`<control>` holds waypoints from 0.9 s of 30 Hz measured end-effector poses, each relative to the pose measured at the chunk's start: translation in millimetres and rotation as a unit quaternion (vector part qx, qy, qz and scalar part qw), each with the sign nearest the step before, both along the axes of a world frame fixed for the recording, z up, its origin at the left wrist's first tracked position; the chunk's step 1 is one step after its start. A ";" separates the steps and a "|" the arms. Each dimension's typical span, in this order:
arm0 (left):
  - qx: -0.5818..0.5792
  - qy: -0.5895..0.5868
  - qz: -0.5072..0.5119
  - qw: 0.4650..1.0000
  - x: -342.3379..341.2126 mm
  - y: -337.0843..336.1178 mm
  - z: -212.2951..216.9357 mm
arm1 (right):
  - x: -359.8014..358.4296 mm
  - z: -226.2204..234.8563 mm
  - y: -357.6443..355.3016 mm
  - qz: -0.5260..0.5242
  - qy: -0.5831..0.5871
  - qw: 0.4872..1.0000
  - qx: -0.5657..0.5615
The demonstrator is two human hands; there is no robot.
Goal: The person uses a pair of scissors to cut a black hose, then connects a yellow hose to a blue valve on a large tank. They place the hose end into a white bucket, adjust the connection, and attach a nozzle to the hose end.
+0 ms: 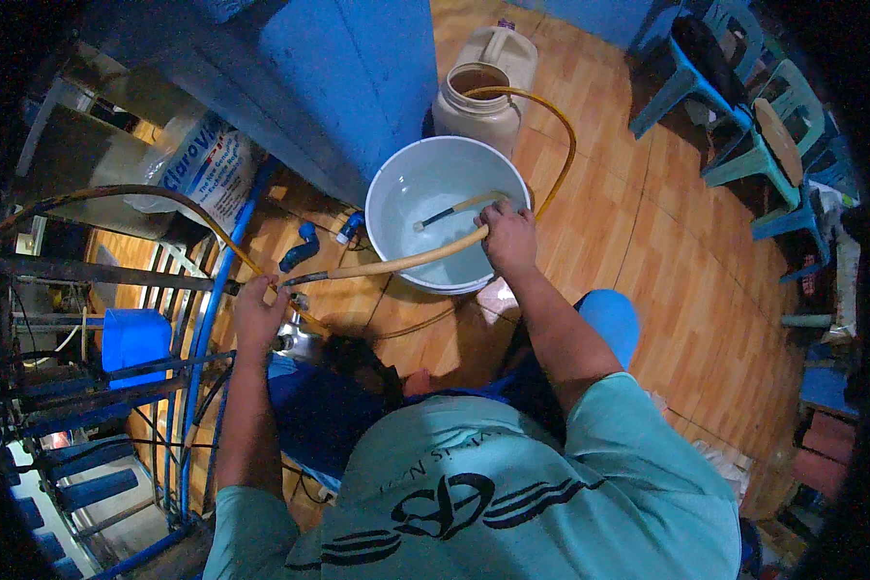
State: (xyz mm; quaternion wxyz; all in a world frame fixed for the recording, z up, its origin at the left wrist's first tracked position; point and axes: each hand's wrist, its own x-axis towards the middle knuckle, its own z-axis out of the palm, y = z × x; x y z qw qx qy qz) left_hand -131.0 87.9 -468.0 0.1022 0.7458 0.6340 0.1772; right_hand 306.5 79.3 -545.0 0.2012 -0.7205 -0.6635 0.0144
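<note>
The right hand (507, 237) is closed around a tan hose (406, 261) at the right rim of a white bucket (392, 188), which stands on the wood-patterned floor (686, 300). From this grip, one length of hose runs left across the bucket's near side, and a piece with a dark section and pale tip reaches inside it. The left hand (259, 307) has its fingers bent near the hose's dark left end, where a thin amber tube (203, 215) also passes; I cannot tell which of them it grips.

Just beyond the bucket stands a beige wide-mouthed jar (472, 124), with a beige jug (514, 60) behind it. A yellowish tube (571, 145) curves right from the jar's mouth toward the right hand. Left of the bucket lies a blue elbow pipe (301, 251); blue chairs (688, 89) stand far right.
</note>
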 end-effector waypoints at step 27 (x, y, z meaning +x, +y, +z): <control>0.028 0.034 -0.042 0.998 -4.1 5.1 -14.6 | 3.4 -5.8 1.1 0.009 0.008 1.000 -0.002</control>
